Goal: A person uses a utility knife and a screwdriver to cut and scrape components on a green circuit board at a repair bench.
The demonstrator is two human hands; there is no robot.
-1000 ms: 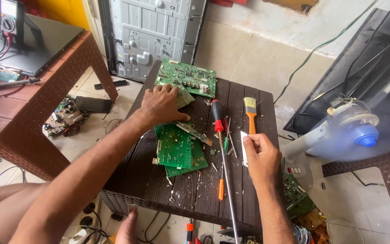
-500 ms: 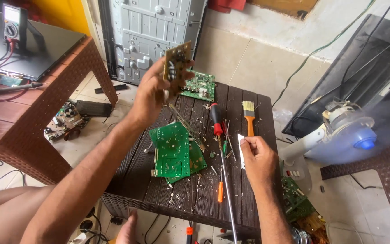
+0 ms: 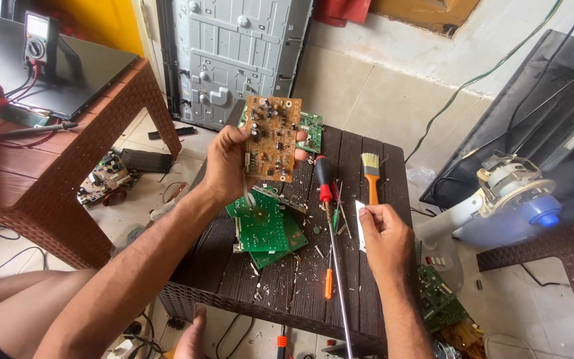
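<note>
Gripped by its left edge in the left hand (image 3: 224,166), fingers curled shut around it, the tan rectangular circuit board (image 3: 272,138) is raised above the dark slatted surface (image 3: 360,292) at upper centre of the frame. Its long axis runs nearly upright, component side facing the camera. That forearm stretches up from the lower left. Lower right of centre, the right hand (image 3: 383,236) rests on the surface, its grip closed on a small white flat piece (image 3: 359,223). Green circuit boards (image 3: 264,229) lie below the raised board, with a red-handled screwdriver (image 3: 330,233) and an orange-handled brush (image 3: 371,176) beside.
</note>
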